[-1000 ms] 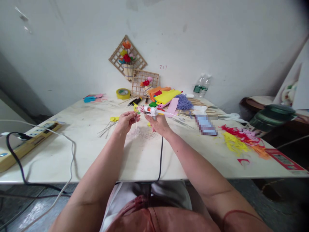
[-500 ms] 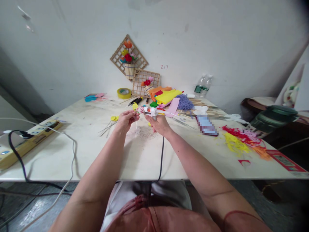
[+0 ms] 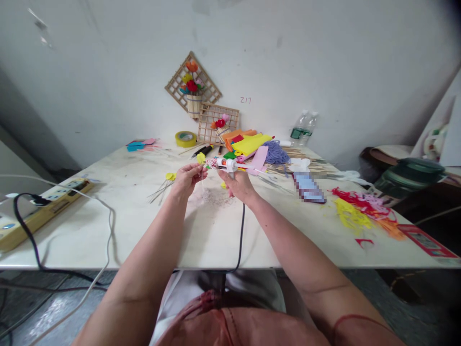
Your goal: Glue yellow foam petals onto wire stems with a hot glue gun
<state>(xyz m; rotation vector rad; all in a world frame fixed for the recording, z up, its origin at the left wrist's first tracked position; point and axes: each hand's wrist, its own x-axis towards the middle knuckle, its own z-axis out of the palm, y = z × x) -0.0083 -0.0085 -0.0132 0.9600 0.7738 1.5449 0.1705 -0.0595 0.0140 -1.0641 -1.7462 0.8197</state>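
Observation:
My right hand [image 3: 240, 186] is wrapped round a white glue gun [image 3: 230, 166], whose nozzle end points left. Its front part carries a red and white speckled pattern. A thin translucent glue stick runs out of the back of it to the right. My left hand [image 3: 188, 179] pinches a small yellow paper flower [image 3: 200, 157] by its thin stem, just left of the nozzle. A bit of green shows by the left fingertips. Beyond the left hand, more yellow flowers [image 3: 170, 176] on wire stems lie on the table.
A power strip [image 3: 54, 204] with cables lies at left. Coloured crepe paper [image 3: 250, 144], purple yarn [image 3: 275, 153] and sticks [image 3: 306, 161] are piled behind the hands. A phone [image 3: 309, 186] and paper shreds [image 3: 351, 214] lie at right. Yellow tape [image 3: 185, 139] stands near bamboo lattices [image 3: 212, 125].
The glue gun has shifted slightly right, away from my left fingertips. The yellow flower has moved a touch to the left. Both hands keep their hold.

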